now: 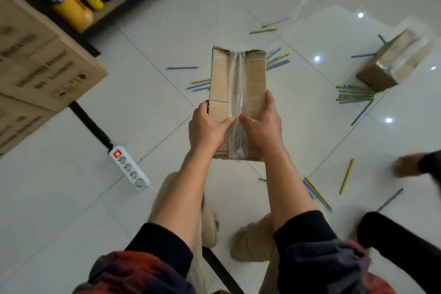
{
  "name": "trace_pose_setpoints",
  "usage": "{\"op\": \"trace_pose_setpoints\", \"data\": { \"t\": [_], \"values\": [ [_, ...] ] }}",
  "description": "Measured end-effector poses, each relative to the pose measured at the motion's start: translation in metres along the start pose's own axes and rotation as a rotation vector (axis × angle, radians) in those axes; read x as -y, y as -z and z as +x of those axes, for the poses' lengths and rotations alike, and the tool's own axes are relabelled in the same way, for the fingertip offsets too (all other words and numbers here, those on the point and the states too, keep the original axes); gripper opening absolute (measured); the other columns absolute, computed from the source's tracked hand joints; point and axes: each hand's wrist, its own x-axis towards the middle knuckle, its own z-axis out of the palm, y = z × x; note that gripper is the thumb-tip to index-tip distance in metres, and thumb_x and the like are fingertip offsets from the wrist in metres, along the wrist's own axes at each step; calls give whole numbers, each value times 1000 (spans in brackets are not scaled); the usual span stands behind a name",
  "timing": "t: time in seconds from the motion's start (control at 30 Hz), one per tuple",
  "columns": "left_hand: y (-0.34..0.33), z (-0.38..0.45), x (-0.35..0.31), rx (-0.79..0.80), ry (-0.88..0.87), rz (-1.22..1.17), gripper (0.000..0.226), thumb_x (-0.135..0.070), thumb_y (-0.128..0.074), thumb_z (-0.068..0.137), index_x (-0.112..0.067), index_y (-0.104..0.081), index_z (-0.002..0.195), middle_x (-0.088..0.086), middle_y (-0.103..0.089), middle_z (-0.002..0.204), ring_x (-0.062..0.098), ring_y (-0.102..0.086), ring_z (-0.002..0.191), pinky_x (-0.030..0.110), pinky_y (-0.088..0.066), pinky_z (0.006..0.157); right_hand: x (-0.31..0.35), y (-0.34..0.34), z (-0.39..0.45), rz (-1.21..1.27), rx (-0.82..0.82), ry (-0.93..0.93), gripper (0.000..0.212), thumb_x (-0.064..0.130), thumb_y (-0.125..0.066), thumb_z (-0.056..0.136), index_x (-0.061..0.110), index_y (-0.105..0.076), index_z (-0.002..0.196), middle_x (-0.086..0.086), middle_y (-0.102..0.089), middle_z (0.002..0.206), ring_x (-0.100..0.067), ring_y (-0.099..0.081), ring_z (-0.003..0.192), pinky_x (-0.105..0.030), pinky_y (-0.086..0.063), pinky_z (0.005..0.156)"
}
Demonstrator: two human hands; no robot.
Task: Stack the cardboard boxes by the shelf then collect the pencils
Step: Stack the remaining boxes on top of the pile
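Both hands, left hand (207, 124) and right hand (261, 124), grip the near end of a brown cardboard box (237, 83) sealed lengthwise with clear tape, held above white floor tiles (167, 31) strewn with blue and yellow pencils (355, 94).

I see a glossy white tiled floor (71, 210) reflecting ceiling lights. A cluttered wooden shelf with a black metal frame (124, 1) stands upper left; a white power strip (128, 168) lies below it.
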Motion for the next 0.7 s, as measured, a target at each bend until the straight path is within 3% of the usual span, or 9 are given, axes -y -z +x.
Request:
{"op": "trace_pose_setpoints", "data": {
  "t": [0.23, 0.33, 0.4, 0.47, 0.57, 0.7],
  "values": [
    [172, -55, -86, -91, 23, -42, 82, -50, -82, 57, -22, -53, 128, 2, -60, 119, 25, -59, 108, 43, -51, 93, 170, 25, -85, -30, 135, 134, 74, 18, -72, 81, 25, -34, 143, 7, -60, 122, -17, -58, 111, -22, -42, 86],
    [247, -77, -110, -128, 47, -76, 88, -48, -86, 54, -22, -51, 131, 2, -58, 120, 24, -57, 109, 42, -51, 93, 238, 22, -121, -22, 213, 166, 69, 14, -74, 80, 23, -38, 138, 19, -55, 104, -9, -57, 97, -7, -40, 72],
    [290, -88, -116, -158, 75, -108, 89, -44, -89, 55, -21, -51, 132, 2, -58, 121, 23, -57, 110, 41, -51, 94, 272, 15, -139, -53, 267, 194, 61, 13, -75, 79, 27, -41, 127, 25, -51, 95, -4, -55, 87, -4, -37, 63],
    [333, -101, -113, -201, 113, -162, 88, -43, -90, 55, -22, -52, 131, 1, -59, 120, 22, -58, 109, 42, -52, 92, 306, 2, -161, -95, 333, 237, 57, 15, -75, 77, 30, -40, 118, 17, -55, 100, -4, -56, 90, -9, -42, 70],
    [379, -117, -105, -268, 146, -221, 87, -46, -89, 54, -23, -53, 130, -1, -61, 118, 18, -61, 105, 40, -54, 90, 343, -17, -187, -158, 443, 246, 84, 26, -77, 77, 30, -30, 147, -3, -46, 130, -21, -49, 118, -36, -44, 102],
    [425, -134, -90, -370, 186, -275, 84, -47, -87, 57, -22, -54, 131, -1, -61, 119, 17, -61, 106, 38, -53, 90, 378, -49, -211, -222, 527, 304, 95, 27, -76, 79, 28, -19, 155, -10, -40, 139, -26, -43, 128, -36, -36, 105]
  ]
}}
